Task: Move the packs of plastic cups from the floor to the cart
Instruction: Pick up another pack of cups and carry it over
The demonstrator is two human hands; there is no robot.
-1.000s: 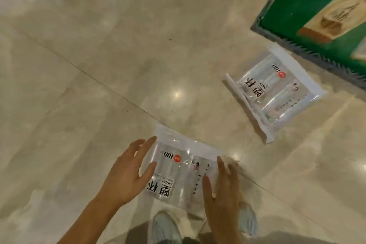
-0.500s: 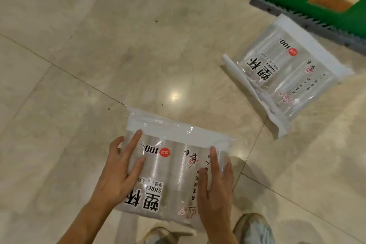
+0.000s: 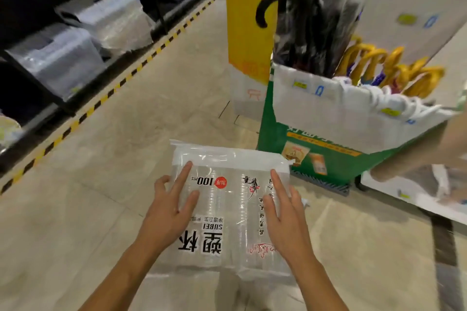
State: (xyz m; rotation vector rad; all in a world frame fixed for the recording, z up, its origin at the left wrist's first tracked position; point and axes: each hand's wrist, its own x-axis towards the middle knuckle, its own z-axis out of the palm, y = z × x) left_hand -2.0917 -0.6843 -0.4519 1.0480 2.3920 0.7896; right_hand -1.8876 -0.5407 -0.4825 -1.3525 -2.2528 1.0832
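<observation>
Head view: the pack of plastic cups (image 3: 227,212) is in the lower centre of the frame, held flat and clear of the floor (image 3: 75,222), printed face up, with its sealed white flap pointing away from the person. The left hand (image 3: 169,209) grips the left side of the pack: thumb and forefinger lie straight on the upper face, and the remaining fingers pass over the left edge. The right hand (image 3: 283,217) grips the right side in the same way, with its outer fingers over the right edge. The hands are apart, with the printed label between them. Beyond the far right corner of the pack stands a green display stand (image 3: 316,154), near the pack but not touching it. On the stand sits a white carton (image 3: 328,108) holding black umbrellas (image 3: 303,20) and yellow-handled umbrellas (image 3: 379,63). A yellow panel (image 3: 250,20) stands behind the carton. At the right edge, a blurred forearm (image 3: 424,151) of a second person reaches across above a white flat surface (image 3: 417,203); it cannot be told whether this surface is the cart. On the left, a dark shelf carries clear storage boxes (image 3: 63,58), and yellow-black striped tape (image 3: 126,78) runs along its base.
</observation>
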